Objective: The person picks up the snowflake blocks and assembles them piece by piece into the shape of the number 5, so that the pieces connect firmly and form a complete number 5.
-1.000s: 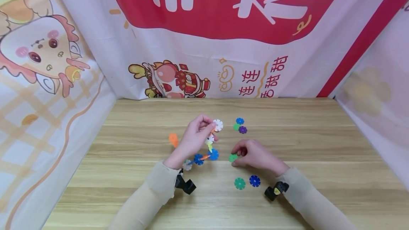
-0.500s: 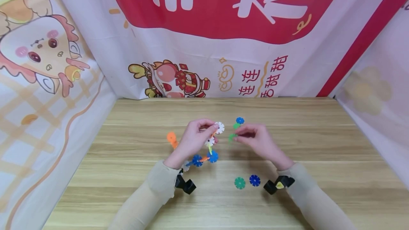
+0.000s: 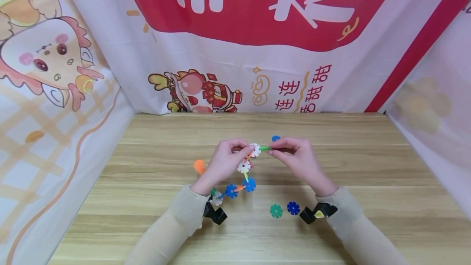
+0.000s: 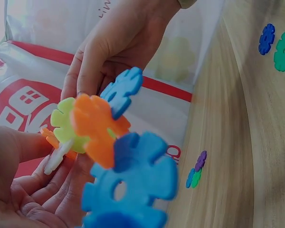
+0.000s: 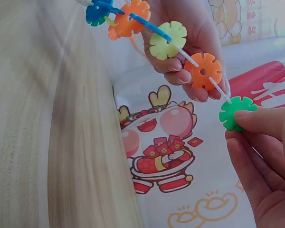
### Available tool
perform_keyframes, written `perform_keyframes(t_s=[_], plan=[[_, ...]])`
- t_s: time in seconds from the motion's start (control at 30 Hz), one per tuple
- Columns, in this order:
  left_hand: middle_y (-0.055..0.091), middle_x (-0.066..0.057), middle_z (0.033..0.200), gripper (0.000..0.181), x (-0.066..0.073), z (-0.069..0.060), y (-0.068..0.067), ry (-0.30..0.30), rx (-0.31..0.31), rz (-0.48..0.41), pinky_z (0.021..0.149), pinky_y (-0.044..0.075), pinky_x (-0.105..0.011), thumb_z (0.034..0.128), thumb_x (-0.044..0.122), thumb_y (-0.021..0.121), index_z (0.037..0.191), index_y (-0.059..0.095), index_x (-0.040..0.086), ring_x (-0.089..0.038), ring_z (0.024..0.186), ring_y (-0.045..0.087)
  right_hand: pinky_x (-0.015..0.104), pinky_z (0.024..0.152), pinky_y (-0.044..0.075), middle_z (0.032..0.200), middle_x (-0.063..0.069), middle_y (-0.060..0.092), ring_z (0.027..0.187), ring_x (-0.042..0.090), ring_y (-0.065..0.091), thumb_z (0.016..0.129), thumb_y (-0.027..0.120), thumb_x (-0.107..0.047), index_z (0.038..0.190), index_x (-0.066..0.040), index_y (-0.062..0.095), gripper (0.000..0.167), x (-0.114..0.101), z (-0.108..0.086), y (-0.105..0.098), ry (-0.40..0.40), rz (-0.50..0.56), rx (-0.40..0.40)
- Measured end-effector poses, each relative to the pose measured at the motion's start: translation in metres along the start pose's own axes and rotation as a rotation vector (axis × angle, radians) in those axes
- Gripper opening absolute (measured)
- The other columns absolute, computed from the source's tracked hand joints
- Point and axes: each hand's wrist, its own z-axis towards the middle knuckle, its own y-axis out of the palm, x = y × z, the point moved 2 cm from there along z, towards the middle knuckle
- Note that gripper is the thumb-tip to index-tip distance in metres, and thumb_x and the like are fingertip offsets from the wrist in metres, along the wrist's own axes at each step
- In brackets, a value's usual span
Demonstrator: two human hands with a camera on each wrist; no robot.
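Head view, far left: an orange notched plastic disc (image 3: 199, 165) shows just left of the arm; I cannot tell what it joins.
Left hand (image 3: 225, 162): fingers curled, gripping the chain near its upper end.
Chain (image 3: 231, 191): round notched plastic discs in white, blue, orange and yellow-green, slotted crosswise, curving below that hand.
White notched plastic disc (image 3: 256, 151): the chain's end piece, touching the green one.
Bright green notched plastic disc (image 3: 264, 148): between the hands; joining it on looks like the step in hand. To my eye, the move calls for slots lined up, then a steady push.
Teal-green disc (image 3: 276, 211) and dark blue disc (image 3: 293, 208): loose on the wood-grain tabletop (image 3: 368, 154), nearer me.
Right hand (image 3: 301, 162): thumb and fingertips nearly together, pinching the bright green piece.
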Motion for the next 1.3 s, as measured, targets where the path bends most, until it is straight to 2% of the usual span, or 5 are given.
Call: perform_keyframes(t_s=[0.37, 0.53, 0.8, 1.07, 1.3], plan=[[0.073, -0.017, 0.090, 0.021, -0.001, 0.000, 0.006, 0.000, -0.013, -0.068, 0.073, 0.061, -0.050, 0.1041, 0.015, 0.062, 0.103, 0.070, -0.005, -0.027, 0.073, 0.073, 0.028, 0.070, 0.061, 0.092, 0.008, 0.076, 0.080, 0.017, 0.072, 0.086, 0.078, 0.006, 0.096, -0.002, 0.078, 0.013, 0.001, -0.003, 0.004, -0.062, 0.012, 0.003], [0.072, -0.020, 0.092, 0.022, -0.001, 0.001, 0.007, -0.005, -0.009, -0.077, 0.072, 0.062, -0.047, 0.1042, 0.015, 0.061, 0.102, 0.069, -0.005, -0.027, 0.074, 0.073, 0.028, 0.070, 0.061, 0.092, 0.009, 0.076, 0.079, 0.019, 0.072, 0.086, 0.078, 0.005, 0.096, -0.002, 0.078, 0.012, 0.003, -0.003, 0.005, -0.045, 0.019, -0.007], [0.072, -0.011, 0.089, 0.021, -0.002, 0.001, 0.001, -0.018, 0.022, -0.012, 0.065, 0.062, -0.038, 0.1045, 0.021, 0.062, 0.104, 0.070, 0.001, -0.033, 0.076, 0.073, 0.032, 0.088, 0.057, 0.115, 0.005, 0.073, 0.101, 0.022, 0.069, 0.089, 0.082, -0.012, 0.119, -0.008, 0.074, 0.031, 0.023, 0.014, -0.021, 0.105, -0.075, -0.051], [0.072, -0.011, 0.090, 0.023, -0.003, 0.001, -0.002, -0.027, 0.004, 0.005, 0.063, 0.061, -0.034, 0.1041, 0.025, 0.063, 0.105, 0.070, 0.003, -0.038, 0.080, 0.072, 0.035, 0.079, 0.057, 0.107, 0.006, 0.072, 0.094, 0.022, 0.065, 0.088, 0.083, -0.019, 0.121, -0.007, 0.072, 0.037, 0.085, 0.030, -0.036, 0.342, -0.310, -0.142], [0.072, -0.011, 0.089, 0.024, -0.002, 0.001, 0.000, -0.025, -0.015, 0.001, 0.064, 0.061, -0.034, 0.1039, 0.025, 0.063, 0.106, 0.070, 0.001, -0.035, 0.079, 0.073, 0.037, 0.078, 0.052, 0.101, 0.008, 0.067, 0.090, 0.025, 0.059, 0.089, 0.082, -0.023, 0.114, -0.007, 0.073, 0.031, 0.113, 0.034, -0.030, 0.410, -0.353, -0.187]])
